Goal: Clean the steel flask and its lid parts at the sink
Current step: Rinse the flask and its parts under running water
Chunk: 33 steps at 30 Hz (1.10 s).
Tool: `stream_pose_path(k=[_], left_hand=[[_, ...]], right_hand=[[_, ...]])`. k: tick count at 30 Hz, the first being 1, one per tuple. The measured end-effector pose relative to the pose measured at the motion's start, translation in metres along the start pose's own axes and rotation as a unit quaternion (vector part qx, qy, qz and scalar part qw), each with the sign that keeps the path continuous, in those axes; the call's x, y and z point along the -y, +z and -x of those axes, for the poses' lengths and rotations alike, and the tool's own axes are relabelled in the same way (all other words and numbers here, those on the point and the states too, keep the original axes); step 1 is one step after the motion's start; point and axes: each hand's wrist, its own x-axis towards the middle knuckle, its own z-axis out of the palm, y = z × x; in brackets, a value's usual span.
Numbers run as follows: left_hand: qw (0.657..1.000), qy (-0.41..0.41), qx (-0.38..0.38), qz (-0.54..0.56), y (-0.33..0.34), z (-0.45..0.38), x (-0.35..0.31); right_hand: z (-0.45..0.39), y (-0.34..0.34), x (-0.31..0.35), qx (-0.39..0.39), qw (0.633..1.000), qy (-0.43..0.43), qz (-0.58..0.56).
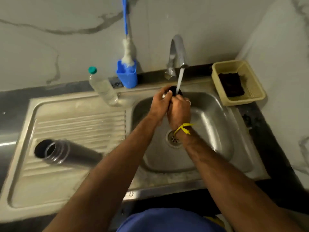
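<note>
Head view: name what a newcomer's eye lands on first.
Both hands, the left hand and right hand, grip a dark lid part under the stream from the tap above the sink. On the draining board to the left, the steel flask lies on its side, mouth open.

**A dim kitchen corner in pale marble**

Two walls of pale, grey-veined marble (66,30) meet in a corner at the upper right of the frame. Along their foot runs a dark stone counter (15,97), which crosses the left middle and continues down the right edge. The light is low and warm, with a soft glare on the wall at the upper right. A bright streak of reflection lies at the far left edge, about halfway down the frame.
</note>
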Motion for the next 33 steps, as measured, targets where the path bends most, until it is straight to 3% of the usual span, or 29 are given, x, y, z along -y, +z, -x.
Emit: stream_pose_path(k=[2, 5, 6, 10, 14, 17, 19, 21, 25, 29, 33], left_hand=[[0.993, 0.054, 0.034, -0.103, -0.001, -0.021, -0.003], [0.948, 0.049, 0.113, -0.294, -0.015, -0.051, -0.011], [0.938, 0.049, 0.121, -0.320, -0.017, -0.059, -0.011], [0.964, 0.080, 0.071, -0.244, 0.005, -0.063, -0.001], [0.942, 0.015, 0.093, -0.324, 0.002, -0.077, -0.001], [0.968, 0.014, -0.001, -0.252, 0.008, -0.072, 0.002], [0.968, 0.027, -0.023, -0.249, 0.013, -0.071, 0.002], [0.950, 0.022, 0.001, -0.311, 0.007, -0.075, 0.005], [0.946, 0.033, 0.050, -0.319, 0.009, -0.066, 0.006], [0.929, 0.006, 0.055, -0.366, 0.005, -0.068, 0.000], [0.966, -0.023, 0.065, -0.248, 0.000, -0.064, -0.001]], right_hand=[[-0.002, 0.002, -0.016, -0.008, 0.999, -0.036, 0.016], [-0.004, -0.003, -0.054, 0.041, 0.982, -0.181, 0.010], [-0.012, -0.005, -0.061, 0.058, 0.979, -0.195, 0.009], [-0.029, -0.004, -0.043, 0.043, 0.997, -0.063, -0.017], [-0.011, -0.005, -0.049, 0.056, 0.982, -0.180, -0.026], [-0.029, -0.015, -0.037, 0.069, 0.997, -0.037, -0.024], [-0.024, -0.010, -0.033, 0.033, 0.998, -0.053, -0.026], [-0.012, -0.009, -0.044, 0.038, 0.988, -0.147, -0.009], [-0.017, -0.010, -0.043, 0.042, 0.998, -0.043, -0.010], [-0.001, -0.009, -0.044, 0.012, 0.982, -0.187, 0.011], [-0.008, -0.004, -0.034, -0.026, 0.999, -0.047, 0.003]])
